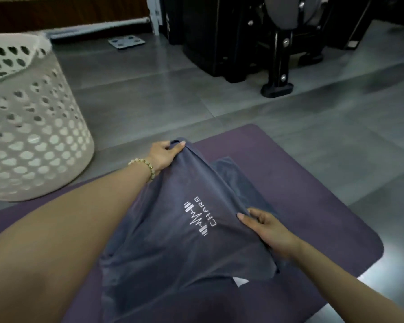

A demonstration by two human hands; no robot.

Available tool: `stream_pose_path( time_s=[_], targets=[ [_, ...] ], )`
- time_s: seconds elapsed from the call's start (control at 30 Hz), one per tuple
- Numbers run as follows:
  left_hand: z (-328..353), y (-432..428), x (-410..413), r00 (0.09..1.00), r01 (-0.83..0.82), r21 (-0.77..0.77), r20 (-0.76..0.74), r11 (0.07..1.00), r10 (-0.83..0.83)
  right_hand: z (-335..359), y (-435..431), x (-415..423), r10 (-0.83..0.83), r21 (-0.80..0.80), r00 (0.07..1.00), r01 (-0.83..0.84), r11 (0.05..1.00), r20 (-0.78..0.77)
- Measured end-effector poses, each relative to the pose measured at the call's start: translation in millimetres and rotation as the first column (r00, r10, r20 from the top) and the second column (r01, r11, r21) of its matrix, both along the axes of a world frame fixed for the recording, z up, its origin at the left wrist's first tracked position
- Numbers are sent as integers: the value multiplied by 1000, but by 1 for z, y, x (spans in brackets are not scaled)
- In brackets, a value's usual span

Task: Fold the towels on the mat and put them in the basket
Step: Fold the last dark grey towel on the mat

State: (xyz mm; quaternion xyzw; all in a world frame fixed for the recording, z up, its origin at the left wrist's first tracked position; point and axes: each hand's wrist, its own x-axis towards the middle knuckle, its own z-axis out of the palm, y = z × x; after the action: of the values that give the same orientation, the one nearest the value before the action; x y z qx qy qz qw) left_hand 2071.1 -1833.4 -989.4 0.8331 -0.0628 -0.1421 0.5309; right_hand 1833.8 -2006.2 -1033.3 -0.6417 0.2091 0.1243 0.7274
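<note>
Grey floor tiles surround a purple mat [312, 183], with a white perforated basket [33, 136] at its left. Over the mat, my left hand [163, 155] and right hand [266, 229] each pinch one grey towel [184, 248], lifted between them.

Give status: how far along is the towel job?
Done: one grey towel looks folded flat on the mat. In hand: left hand and right hand each grip an edge of the logo towel, lifted, not yet folded. Left: fold it, then move both into the basket, whose bottom is out of view.
</note>
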Motion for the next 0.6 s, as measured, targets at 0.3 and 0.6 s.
stream_pose_path(
  time_s=[0.3, 0.6],
  targets=[
    [-43, -138, 7, 990, 82, 79, 107, 994, -90, -54, -92, -22, -252, -119, 968, 250, 961, 1],
    [-124, -121, 8, 946, 315, 464, -228, 828, -232, -121, -115, -47, -342, -614, 939, 294, 733, 42]
  ],
)
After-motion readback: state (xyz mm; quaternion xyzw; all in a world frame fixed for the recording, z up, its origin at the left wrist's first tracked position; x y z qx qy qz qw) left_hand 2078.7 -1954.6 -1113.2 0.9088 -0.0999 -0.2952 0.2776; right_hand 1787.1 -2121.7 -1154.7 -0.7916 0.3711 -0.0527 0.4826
